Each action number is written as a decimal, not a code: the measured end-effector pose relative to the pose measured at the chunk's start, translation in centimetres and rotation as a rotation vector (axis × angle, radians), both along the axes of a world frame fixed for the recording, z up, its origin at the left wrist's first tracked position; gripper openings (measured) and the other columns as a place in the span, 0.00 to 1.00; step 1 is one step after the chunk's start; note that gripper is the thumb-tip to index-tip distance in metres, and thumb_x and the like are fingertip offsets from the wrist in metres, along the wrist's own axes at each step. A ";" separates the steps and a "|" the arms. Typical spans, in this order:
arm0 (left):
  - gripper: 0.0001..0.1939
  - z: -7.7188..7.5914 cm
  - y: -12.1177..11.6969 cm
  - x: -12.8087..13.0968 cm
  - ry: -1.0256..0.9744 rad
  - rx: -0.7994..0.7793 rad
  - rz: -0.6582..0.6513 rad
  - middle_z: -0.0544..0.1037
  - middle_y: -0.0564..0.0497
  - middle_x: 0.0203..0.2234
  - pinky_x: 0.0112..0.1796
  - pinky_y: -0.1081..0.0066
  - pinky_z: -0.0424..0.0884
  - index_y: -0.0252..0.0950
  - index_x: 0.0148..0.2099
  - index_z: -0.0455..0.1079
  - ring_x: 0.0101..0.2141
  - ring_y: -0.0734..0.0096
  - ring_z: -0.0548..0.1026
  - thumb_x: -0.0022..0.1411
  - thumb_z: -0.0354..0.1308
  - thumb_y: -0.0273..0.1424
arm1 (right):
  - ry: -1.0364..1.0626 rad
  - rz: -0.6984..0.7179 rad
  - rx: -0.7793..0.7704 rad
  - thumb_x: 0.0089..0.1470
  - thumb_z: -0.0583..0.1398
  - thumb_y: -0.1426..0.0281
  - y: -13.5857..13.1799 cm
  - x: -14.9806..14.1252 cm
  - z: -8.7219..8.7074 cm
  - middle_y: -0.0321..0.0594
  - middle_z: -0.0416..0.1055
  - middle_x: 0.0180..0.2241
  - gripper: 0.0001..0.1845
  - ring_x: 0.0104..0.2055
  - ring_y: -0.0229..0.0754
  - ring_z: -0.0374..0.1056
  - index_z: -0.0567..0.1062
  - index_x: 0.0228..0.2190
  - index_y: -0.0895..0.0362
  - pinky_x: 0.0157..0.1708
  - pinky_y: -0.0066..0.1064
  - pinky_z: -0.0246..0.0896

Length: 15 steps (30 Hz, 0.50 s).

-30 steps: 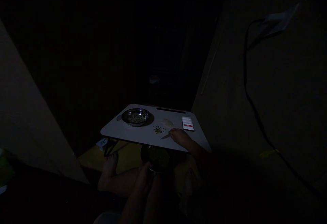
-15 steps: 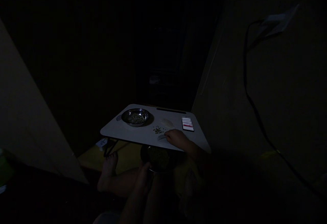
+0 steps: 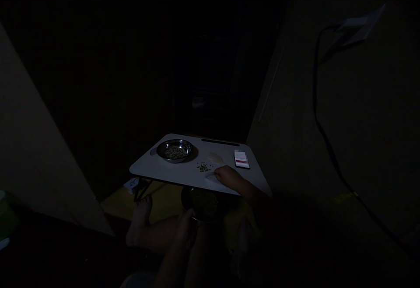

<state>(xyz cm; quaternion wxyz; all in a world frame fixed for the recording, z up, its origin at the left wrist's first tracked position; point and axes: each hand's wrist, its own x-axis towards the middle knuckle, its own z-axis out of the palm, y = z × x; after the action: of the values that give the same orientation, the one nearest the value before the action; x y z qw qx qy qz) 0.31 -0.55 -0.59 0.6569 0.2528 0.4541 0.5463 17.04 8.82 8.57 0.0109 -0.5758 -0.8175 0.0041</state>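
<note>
The scene is very dark. My right hand [image 3: 227, 176] rests low over the white folding table [image 3: 154, 167], fingers drawn together near the front edge. What they pinch, if anything, is too small and dim to make out. A pale greyish patch [image 3: 210, 176] lies by the fingertips; its kind is unclear. Just beyond is a small scatter of seed-like pieces [image 3: 204, 166]. Below the table edge, my left hand [image 3: 187, 218] grips the rim of a dark bowl [image 3: 205, 205] with greenish contents, held near my lap.
A shiny metal bowl [image 3: 174, 151] with pale pieces inside stands on the table's left. At the right lies a phone [image 3: 242, 159] with a lit screen. A black cable [image 3: 315, 91] hangs down the right wall. My bare foot [image 3: 141, 216] is beside the folding leg [image 3: 141, 189].
My right hand has shifted slightly to the right along the tabletop, away from the pale patch. My left hand and the dark bowl stay about where they were.
</note>
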 end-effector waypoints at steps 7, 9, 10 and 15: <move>0.12 -0.1 3.6 -8.0 0.110 0.153 0.360 0.67 0.50 0.18 0.27 0.79 0.64 0.37 0.23 0.55 0.32 0.72 0.71 0.48 0.41 0.15 | 0.012 -0.030 0.026 0.51 0.46 0.70 0.9 0.7 -0.7 0.44 0.71 0.34 0.16 0.37 0.39 0.65 0.73 0.32 0.57 0.34 0.25 0.51; 0.13 -0.3 4.9 -10.2 0.136 0.161 0.393 0.63 0.53 0.15 0.25 0.82 0.62 0.35 0.22 0.54 0.27 0.76 0.70 0.47 0.39 0.13 | 0.018 -0.035 0.023 0.51 0.47 0.70 1.0 0.9 -0.8 0.44 0.71 0.34 0.16 0.37 0.39 0.65 0.73 0.32 0.58 0.34 0.25 0.51; 0.13 -0.5 5.4 -10.9 0.163 0.169 0.409 0.61 0.55 0.14 0.23 0.84 0.60 0.34 0.21 0.54 0.25 0.79 0.68 0.46 0.38 0.11 | 0.021 -0.038 0.022 0.51 0.47 0.70 1.1 1.1 -0.8 0.44 0.71 0.34 0.16 0.37 0.39 0.65 0.73 0.32 0.58 0.34 0.25 0.51; 0.13 -0.4 5.8 -11.6 0.164 0.166 0.380 0.59 0.54 0.14 0.22 0.83 0.59 0.34 0.21 0.53 0.26 0.76 0.69 0.45 0.39 0.12 | 0.016 -0.065 0.019 0.51 0.47 0.70 1.2 1.6 -0.7 0.44 0.71 0.34 0.15 0.37 0.39 0.65 0.73 0.33 0.58 0.34 0.24 0.52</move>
<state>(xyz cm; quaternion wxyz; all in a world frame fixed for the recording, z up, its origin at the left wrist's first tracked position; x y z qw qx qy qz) -11.29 5.25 -1.00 0.4799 0.2592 0.4990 0.6734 18.60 10.06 7.86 0.0232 -0.6017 -0.7984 0.0009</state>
